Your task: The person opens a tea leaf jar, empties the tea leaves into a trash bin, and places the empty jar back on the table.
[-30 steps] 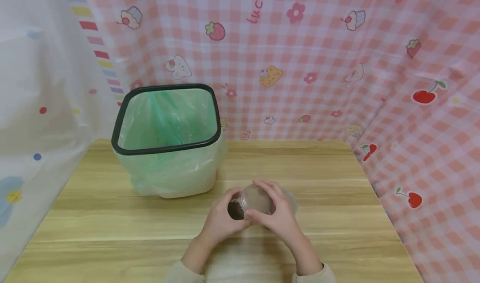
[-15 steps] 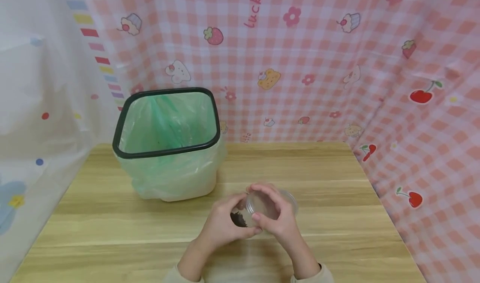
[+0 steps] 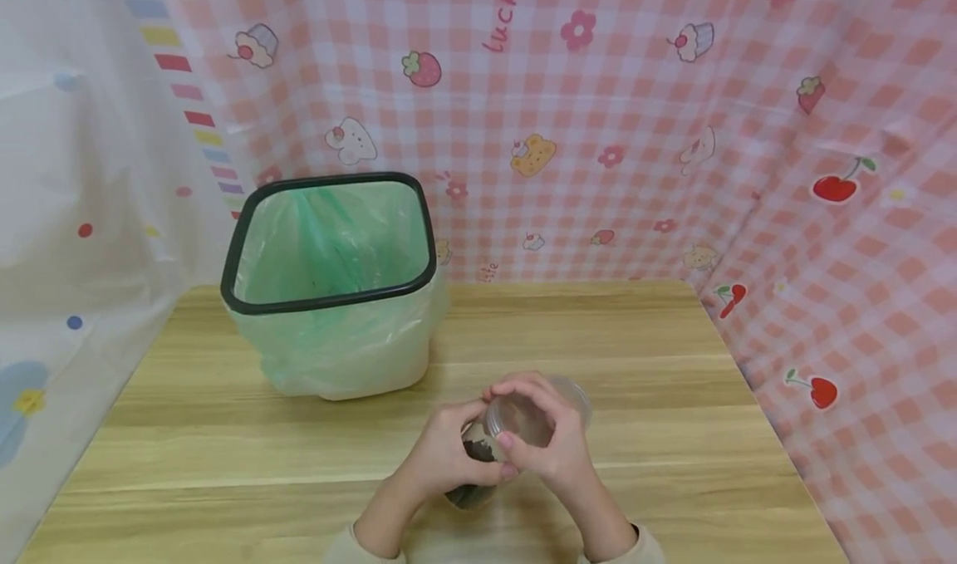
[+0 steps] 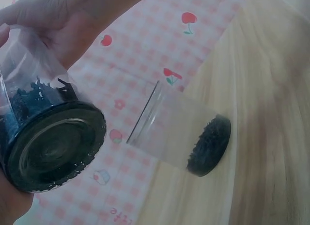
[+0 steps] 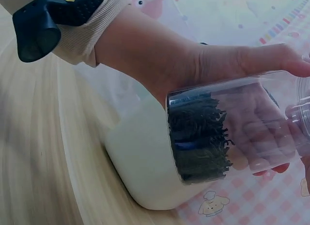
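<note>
A clear jar (image 5: 203, 137) with dark, shredded, leaf-like bits packed at its base is held tilted between both hands. My left hand (image 3: 444, 452) grips the jar's body, with the dark base (image 4: 55, 145) jutting out below the fingers. My right hand (image 3: 557, 435) curls round the ridged clear top end (image 3: 516, 419); whether this is a lid or the jar's own neck, I cannot tell. Behind the right hand, a second clear jar (image 3: 574, 399) stands upright on the table. Similar dark bits lie at the bottom of that second jar in the left wrist view.
A bin (image 3: 374, 365) with a black rim and a green liner stands at the back left of the wooden table (image 3: 635, 497). Pink checked cloth (image 3: 478, 107) hangs behind and on the right, white cloth (image 3: 82, 273) on the left.
The held jar has tilted, and its dark base has swung down toward the person and out below the left hand. Both hands have sunk slightly. The bin and second jar stay put.
</note>
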`<move>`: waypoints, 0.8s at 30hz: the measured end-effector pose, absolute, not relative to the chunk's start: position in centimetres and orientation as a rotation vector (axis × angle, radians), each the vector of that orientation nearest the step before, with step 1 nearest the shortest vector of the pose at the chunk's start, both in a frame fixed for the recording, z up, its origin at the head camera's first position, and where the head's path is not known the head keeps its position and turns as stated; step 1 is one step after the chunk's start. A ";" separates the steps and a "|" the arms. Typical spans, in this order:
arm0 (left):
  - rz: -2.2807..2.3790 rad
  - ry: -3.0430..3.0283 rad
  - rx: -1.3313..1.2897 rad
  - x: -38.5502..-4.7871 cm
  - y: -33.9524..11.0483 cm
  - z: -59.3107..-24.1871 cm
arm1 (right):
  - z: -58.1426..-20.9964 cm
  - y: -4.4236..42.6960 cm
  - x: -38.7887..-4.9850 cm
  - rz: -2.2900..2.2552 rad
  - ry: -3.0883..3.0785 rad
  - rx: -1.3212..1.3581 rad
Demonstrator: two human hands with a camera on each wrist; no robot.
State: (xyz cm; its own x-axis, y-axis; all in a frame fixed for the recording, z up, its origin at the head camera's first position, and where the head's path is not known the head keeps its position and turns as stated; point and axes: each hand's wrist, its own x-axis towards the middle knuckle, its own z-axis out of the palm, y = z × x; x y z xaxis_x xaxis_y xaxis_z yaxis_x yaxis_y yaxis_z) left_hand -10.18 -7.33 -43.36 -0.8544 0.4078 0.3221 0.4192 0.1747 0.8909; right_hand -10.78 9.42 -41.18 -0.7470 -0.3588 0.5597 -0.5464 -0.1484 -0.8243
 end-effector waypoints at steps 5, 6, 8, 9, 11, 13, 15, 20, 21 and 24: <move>-1.842 -2.399 -0.903 -10.3 -7.3 -43.2 | -41.0 9.4 -10.7 2.001 -1.936 1.085; -1.843 -2.394 -0.917 -10.3 -7.3 -43.2 | -41.0 9.4 -10.7 2.002 -1.930 1.094; -1.847 -2.390 -0.938 -10.3 -7.3 -43.2 | -40.9 9.4 -10.7 1.995 -1.921 1.105; -1.847 -2.387 -0.951 -10.4 -7.3 -43.2 | -40.9 9.4 -10.6 1.989 -1.919 1.107; -1.845 -2.394 -0.958 -10.5 -7.3 -43.1 | -40.8 9.4 -10.7 1.992 -1.912 1.117; -1.852 -2.389 -0.973 -10.6 -7.3 -43.1 | -40.8 9.4 -10.7 1.999 -1.897 1.134; -1.966 -2.342 -1.032 -10.7 -7.4 -43.3 | -40.8 9.4 -10.8 2.008 -1.863 1.201; -2.285 -2.183 -1.194 -10.5 -7.7 -43.5 | -40.7 9.3 -11.0 2.008 -1.762 1.403; -2.309 -2.162 -1.219 -10.5 -7.7 -43.5 | -40.7 9.3 -10.9 1.994 -1.757 1.425; -2.378 -2.087 -1.321 -10.5 -7.7 -43.3 | -40.3 9.1 -10.8 1.943 -1.719 1.478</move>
